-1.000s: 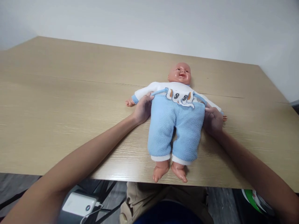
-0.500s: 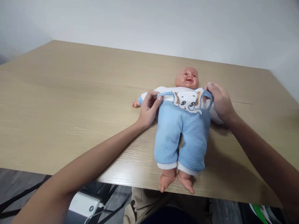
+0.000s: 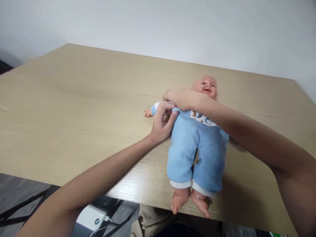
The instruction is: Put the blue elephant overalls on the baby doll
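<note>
A baby doll (image 3: 206,86) lies on its back on the table, feet toward me. It wears light blue fleece overalls (image 3: 185,148) with white cuffs and an elephant bib, partly covered by my right forearm. My left hand (image 3: 163,123) pinches the overalls' upper edge, at the strap beside the doll's arm on the left. Across the doll's chest reaches my right hand (image 3: 181,98), its fingers bent down at that same arm, just above my left fingers. What those fingertips touch is hidden and slightly blurred. The doll's small hand (image 3: 148,113) sticks out to the left.
The wooden table (image 3: 74,131) has a thin seam running across it and meets a pale wall (image 3: 158,29) at the back. Below the front edge are a white power bank (image 3: 90,217) with a cable, and dark metal legs (image 3: 24,205). The doll's feet reach close to that edge.
My right hand has left the strap on the right and crossed over the chest to the left side. My left hand keeps its place at the left strap. The bib is now mostly covered.
</note>
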`<state>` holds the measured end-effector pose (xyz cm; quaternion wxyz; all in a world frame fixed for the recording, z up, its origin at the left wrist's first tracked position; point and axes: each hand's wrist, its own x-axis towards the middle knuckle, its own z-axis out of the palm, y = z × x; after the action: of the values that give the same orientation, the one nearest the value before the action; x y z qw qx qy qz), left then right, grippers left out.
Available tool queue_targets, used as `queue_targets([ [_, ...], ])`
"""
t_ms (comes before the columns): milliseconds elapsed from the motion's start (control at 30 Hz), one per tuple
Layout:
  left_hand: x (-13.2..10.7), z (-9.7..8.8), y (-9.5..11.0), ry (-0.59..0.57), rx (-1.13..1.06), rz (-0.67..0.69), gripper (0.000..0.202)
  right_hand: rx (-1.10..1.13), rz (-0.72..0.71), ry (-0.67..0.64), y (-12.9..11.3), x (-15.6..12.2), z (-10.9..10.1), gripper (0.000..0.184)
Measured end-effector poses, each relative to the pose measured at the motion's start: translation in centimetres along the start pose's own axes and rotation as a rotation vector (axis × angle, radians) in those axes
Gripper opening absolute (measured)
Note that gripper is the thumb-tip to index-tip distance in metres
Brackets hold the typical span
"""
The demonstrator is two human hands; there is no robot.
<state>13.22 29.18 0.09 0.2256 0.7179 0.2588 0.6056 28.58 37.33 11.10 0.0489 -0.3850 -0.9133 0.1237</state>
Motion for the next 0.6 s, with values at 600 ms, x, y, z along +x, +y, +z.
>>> queue_targets([
  [600,-0.8,0.4,0.8,0.099,0.291,0.207,0.019,0.178,0.015,0.341,2.4,-7.1,-2.2,0.042],
])
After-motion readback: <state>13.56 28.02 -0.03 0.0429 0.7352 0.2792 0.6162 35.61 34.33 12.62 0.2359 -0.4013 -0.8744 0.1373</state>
